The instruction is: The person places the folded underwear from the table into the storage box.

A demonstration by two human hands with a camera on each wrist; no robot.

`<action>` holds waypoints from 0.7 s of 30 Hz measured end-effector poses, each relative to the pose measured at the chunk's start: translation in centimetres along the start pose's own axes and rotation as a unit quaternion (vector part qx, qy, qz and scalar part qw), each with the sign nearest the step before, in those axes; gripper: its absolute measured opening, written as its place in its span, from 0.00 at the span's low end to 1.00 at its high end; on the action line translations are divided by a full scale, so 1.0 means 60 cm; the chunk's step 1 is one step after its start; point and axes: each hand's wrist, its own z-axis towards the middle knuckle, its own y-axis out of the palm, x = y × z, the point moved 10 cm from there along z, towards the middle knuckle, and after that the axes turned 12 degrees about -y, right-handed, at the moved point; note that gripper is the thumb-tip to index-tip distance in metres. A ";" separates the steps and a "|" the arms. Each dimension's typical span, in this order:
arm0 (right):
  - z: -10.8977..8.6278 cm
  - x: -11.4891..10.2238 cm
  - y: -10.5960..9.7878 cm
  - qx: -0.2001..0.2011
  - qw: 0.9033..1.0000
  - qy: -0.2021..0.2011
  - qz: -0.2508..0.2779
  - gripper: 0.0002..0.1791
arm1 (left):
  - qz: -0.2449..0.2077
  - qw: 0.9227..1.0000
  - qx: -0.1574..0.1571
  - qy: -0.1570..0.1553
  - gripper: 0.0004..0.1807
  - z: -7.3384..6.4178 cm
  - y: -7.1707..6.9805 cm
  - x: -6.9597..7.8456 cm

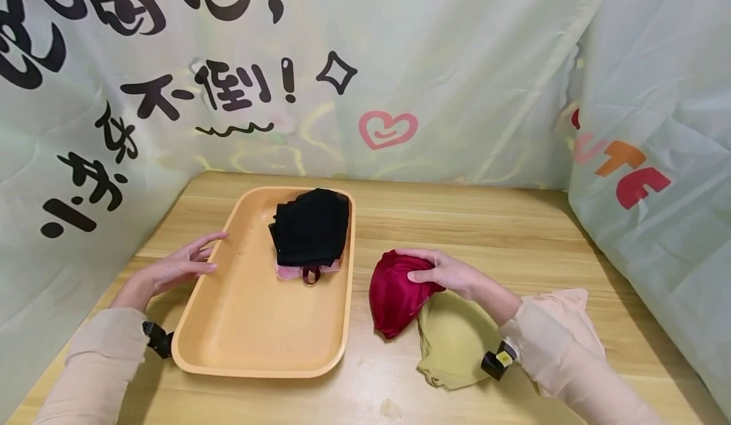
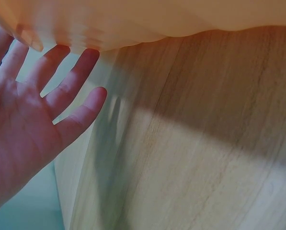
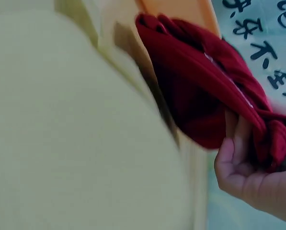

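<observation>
In the head view my right hand [image 1: 451, 276] grips a folded dark red bra [image 1: 396, 301] by its upper right edge. The right wrist view shows fingers curled round one end of that red bra [image 3: 200, 81], its hollow cup side visible. Partly beneath it lies an olive-yellow bra [image 1: 457, 342] on the table. My left hand [image 1: 179, 268] is at the left side of an orange plastic tray [image 1: 257, 342], fingers extended and spread against its outer wall. Folded black garments [image 1: 314, 228] lie inside the tray at its far right, over a pink piece [image 1: 288, 271].
A pale pink garment [image 1: 571, 311] lies on the table behind my right forearm. Printed fabric walls [image 1: 468, 95] enclose the wooden table [image 1: 457, 212] at the back and sides. Bare tabletop shows between the tray and the bras.
</observation>
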 end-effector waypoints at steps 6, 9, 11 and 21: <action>-0.010 -0.015 -0.006 0.071 0.997 0.003 0.002 0.33 | -0.002 1.000 -0.006 0.000 0.34 0.000 0.001 0.000; -0.013 -0.022 -0.012 0.105 0.994 0.006 0.012 0.31 | -0.011 1.000 -0.015 0.005 0.34 -0.001 0.003 0.003; -0.014 -0.026 -0.016 0.121 0.993 0.003 0.014 0.29 | -0.016 1.000 -0.018 0.007 0.34 0.000 0.003 0.003; -0.014 -0.049 -0.027 0.200 0.976 -0.053 0.069 0.29 | -0.010 1.000 -0.017 0.007 0.35 0.001 0.001 0.001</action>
